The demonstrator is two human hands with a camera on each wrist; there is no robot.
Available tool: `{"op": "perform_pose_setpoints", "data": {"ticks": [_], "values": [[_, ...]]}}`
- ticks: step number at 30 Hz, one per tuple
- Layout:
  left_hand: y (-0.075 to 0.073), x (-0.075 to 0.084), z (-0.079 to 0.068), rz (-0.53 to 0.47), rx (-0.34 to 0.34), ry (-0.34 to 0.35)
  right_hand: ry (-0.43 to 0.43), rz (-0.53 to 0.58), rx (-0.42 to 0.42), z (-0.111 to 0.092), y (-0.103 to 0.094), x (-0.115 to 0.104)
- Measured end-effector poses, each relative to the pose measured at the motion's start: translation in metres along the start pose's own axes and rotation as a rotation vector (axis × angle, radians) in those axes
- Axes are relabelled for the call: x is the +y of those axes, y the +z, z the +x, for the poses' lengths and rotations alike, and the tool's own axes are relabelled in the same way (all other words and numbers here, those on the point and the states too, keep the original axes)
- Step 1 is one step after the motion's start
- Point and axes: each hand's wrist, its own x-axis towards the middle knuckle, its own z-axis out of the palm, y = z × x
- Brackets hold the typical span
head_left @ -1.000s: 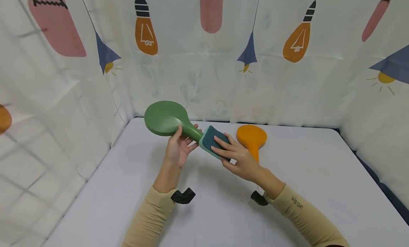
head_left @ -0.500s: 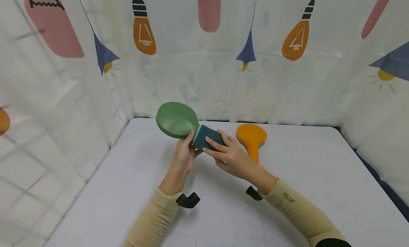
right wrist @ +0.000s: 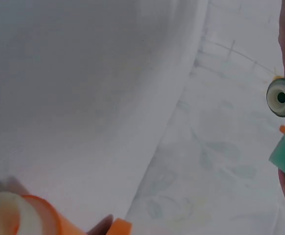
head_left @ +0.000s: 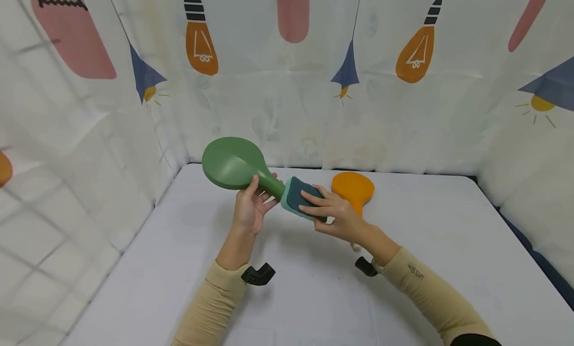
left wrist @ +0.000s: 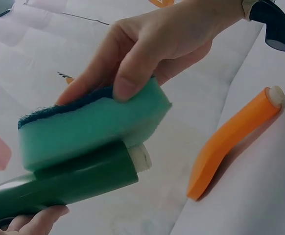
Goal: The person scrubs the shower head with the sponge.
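A green handheld shower head [head_left: 233,162] is up over the table, its round head tilted to the left. My left hand [head_left: 248,209] grips it near the neck, thumb on the near side. My right hand [head_left: 342,219] pinches a sponge [head_left: 297,192] with a dark blue scouring face and a light green foam side. In the left wrist view the foam [left wrist: 93,129] lies along the handle, near its hollow white end. An orange handheld shower head [head_left: 352,186] lies on the table behind my right hand, part of its handle hidden by that hand.
The white table [head_left: 426,226] reaches back to a hanging white cloth [head_left: 278,107] printed with lamps and bulbs. More cloth hangs at the left and right sides. Each cuff carries a small black device.
Half a second ago the sponge was up by the shower head's neck, with the shower head farther right. Now the shower head is back left and the sponge is at the handle's end.
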Motion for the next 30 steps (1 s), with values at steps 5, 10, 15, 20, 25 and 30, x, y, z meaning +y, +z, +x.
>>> {"op": "perform_pose_setpoints", "data": {"ticks": [5, 10, 15, 20, 25, 30], "values": [[0.000, 0.000, -0.001, 0.004, -0.061, -0.032, 0.076, 0.178, 0.050, 0.011, -0.002, 0.005], [-0.001, -0.002, 0.000, 0.000, -0.129, -0.044, 0.187, 0.302, 0.021, 0.020, -0.006, 0.004], [-0.001, -0.004, 0.000, -0.020, -0.143, -0.062, 0.245, 0.306, -0.006, 0.023, -0.007, -0.001], [-0.001, -0.001, 0.000, -0.043, -0.104, -0.030, 0.251, 0.318, -0.025, 0.020, -0.011, -0.004], [-0.003, 0.005, 0.000, -0.122, -0.035, 0.002, 0.213, 0.334, -0.045, 0.010, -0.016, -0.002], [-0.005, 0.007, 0.000, -0.155, -0.033, -0.001, 0.131, 0.214, -0.023, 0.003, -0.016, -0.003]]}}
